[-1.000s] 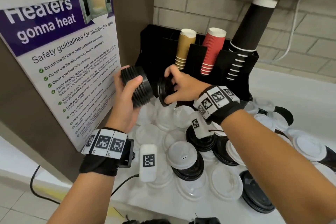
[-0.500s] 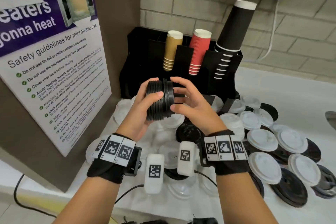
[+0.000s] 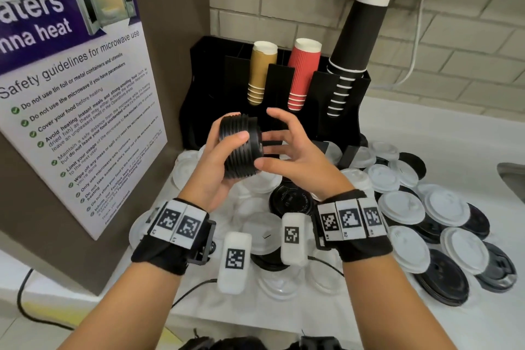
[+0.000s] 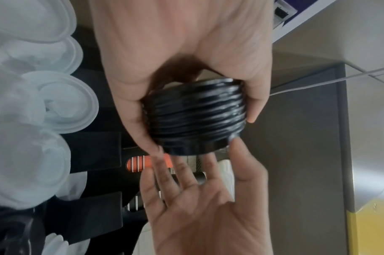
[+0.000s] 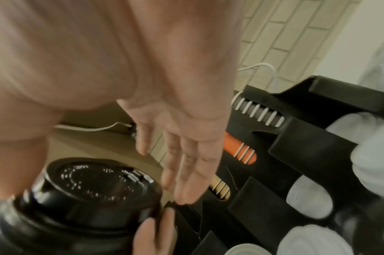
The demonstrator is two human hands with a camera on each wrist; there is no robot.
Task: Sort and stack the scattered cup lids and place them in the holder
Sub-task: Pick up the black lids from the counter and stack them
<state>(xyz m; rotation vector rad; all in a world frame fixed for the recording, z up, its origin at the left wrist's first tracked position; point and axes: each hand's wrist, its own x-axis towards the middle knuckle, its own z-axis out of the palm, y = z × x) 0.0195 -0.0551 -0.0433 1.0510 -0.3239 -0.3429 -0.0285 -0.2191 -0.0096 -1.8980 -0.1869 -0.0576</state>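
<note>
- The white and purple wall poster (image 3: 76, 99) reads "Safety guidelines for microwave use", with lines such as "Do not use tin foil or metal containers and utensils" and "Cover your food"; its heading is cut off to "aters" and "nna heat".
- Raised lettering on the top lid shows in the right wrist view but is too blurred to read.
- The black plastic cup-and-lid holder (image 3: 345, 111) stands against the brick wall, its lower front hidden behind the hands.
- It carries a tan paper cup stack (image 3: 261, 74), a red ribbed paper cup stack (image 3: 302, 77) and a tall black paper cup stack (image 3: 355, 45).
- The left hand (image 3: 211, 167) grips the stack of black plastic cup lids (image 3: 241, 146) on its side, thumb over the ribbed edge, in the air before the holder.
- The right hand (image 3: 295, 156) is spread wide, fingers straight, its thumb tip touching the stack's near edge.
- Loose white plastic lids (image 3: 400, 210) and loose black plastic lids (image 3: 443, 278) lie scattered on the white counter (image 3: 426, 128).
</note>
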